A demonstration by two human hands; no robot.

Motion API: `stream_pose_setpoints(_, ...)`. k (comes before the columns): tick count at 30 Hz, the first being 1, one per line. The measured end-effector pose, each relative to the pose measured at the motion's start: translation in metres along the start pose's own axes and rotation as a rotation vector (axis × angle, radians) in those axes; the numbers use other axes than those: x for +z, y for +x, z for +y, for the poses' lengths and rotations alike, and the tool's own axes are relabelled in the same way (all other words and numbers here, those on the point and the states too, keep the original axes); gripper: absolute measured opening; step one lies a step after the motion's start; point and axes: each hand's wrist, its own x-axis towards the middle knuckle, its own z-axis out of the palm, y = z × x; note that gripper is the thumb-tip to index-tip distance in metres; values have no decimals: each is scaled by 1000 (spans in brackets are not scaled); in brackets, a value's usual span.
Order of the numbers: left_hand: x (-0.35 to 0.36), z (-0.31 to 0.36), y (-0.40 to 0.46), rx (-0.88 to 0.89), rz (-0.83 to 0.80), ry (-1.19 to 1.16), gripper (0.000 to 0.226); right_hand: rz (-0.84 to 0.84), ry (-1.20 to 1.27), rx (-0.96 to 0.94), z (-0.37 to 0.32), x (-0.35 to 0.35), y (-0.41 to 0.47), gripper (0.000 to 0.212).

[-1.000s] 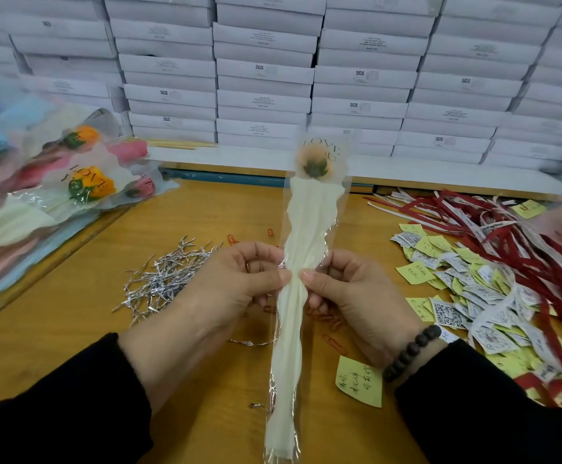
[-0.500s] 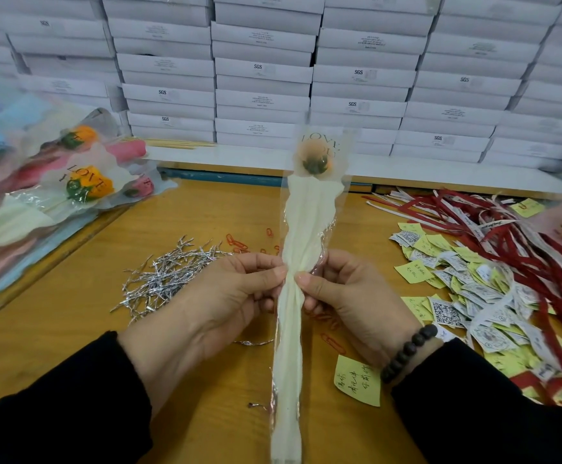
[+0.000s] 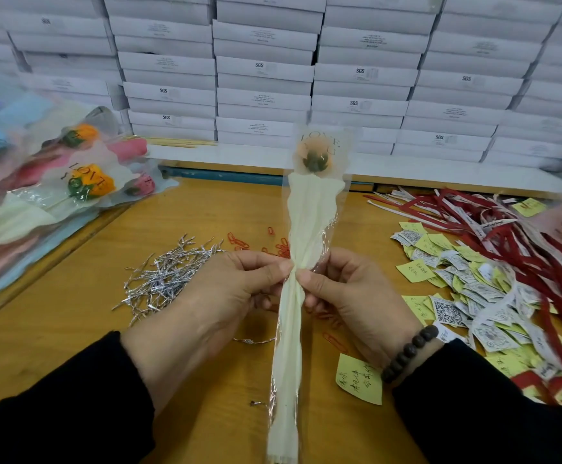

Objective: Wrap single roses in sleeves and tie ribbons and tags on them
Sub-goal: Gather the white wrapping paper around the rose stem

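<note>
A single peach rose (image 3: 313, 155) stands upright in a clear sleeve (image 3: 309, 216) printed LOVE, lined with cream paper. My left hand (image 3: 219, 296) and my right hand (image 3: 350, 296) both pinch the sleeve at its gathered waist, thumbs and forefingers meeting at the middle. The sleeve's lower end runs down between my wrists to the bottom edge of the view. Silver twist ties (image 3: 162, 276) lie in a heap on the wooden table (image 3: 72, 329) to the left. Red ribbons (image 3: 507, 236) and paper tags (image 3: 467, 296) are spread at the right.
Wrapped roses (image 3: 82, 182) are piled at the far left. Stacked white boxes (image 3: 273, 78) fill the back. Red paper clips (image 3: 239, 241) lie scattered behind my hands. A yellow sticky note (image 3: 358, 380) sits under my right wrist. One loose twist tie (image 3: 253, 340) lies beneath my left hand.
The sleeve's waist has been squeezed tighter between my fingers. Both hands stay in nearly the same place.
</note>
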Motion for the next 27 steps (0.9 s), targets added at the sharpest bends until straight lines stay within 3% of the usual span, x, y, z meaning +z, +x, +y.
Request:
stream_pose_setpoints(6, 1, 2, -1, 10, -11, 52, 17, 54, -9, 6, 0, -1, 1, 3)
stream_pose_setpoints(15, 3, 1, -1, 80, 109, 96, 11, 40, 107, 64, -5, -1, 1, 10)
stream_pose_setpoints(27, 4, -1, -2, 70, 88, 103, 7, 90, -42, 84, -1, -1, 2, 7)
